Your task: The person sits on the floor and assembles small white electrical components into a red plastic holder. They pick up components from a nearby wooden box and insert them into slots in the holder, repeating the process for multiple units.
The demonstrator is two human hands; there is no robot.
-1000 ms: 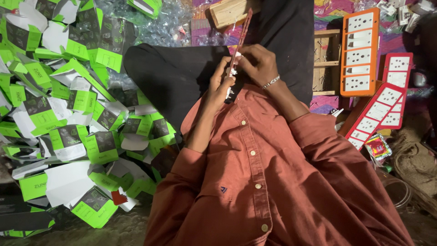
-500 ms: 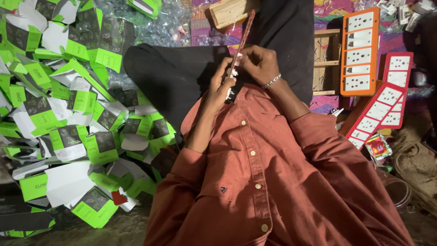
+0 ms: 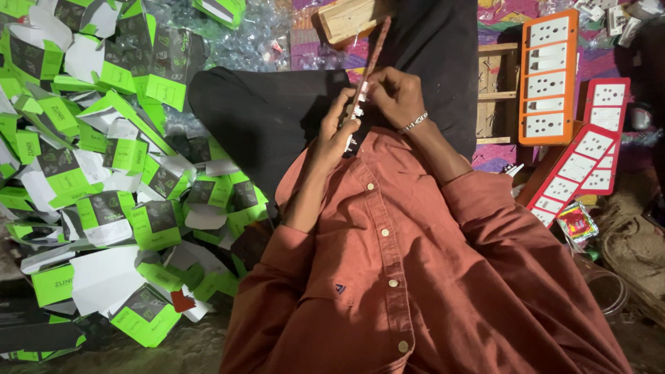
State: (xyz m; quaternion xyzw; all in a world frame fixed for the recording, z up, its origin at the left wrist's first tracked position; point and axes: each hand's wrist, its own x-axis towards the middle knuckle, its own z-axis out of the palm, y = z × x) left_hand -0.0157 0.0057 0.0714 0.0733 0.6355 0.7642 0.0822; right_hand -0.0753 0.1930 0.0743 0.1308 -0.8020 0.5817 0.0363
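Note:
Both my hands meet over my lap, above my rust-coloured shirt (image 3: 415,277) and black trousers (image 3: 270,118). They hold a long narrow reddish-brown strip (image 3: 374,52) that carries small white parts at its near end. My left hand (image 3: 331,135) grips the near end from the left, fingers curled around it. A metal bracelet sits on the wrist of my right hand (image 3: 396,93), whose fingertips pinch the strip's white parts from the right. The far end of the strip points away toward a wooden block (image 3: 350,17).
A big heap of green, white and black cardboard boxes (image 3: 104,173) fills the left. Orange and red boards with white socket plates (image 3: 547,76) (image 3: 578,166) stand at the right, by a wooden frame (image 3: 495,93). Clear plastic wrapping (image 3: 242,41) lies at the top.
Almost nothing differs. Both hands stay on the strip, with only slight finger movement at its near end.

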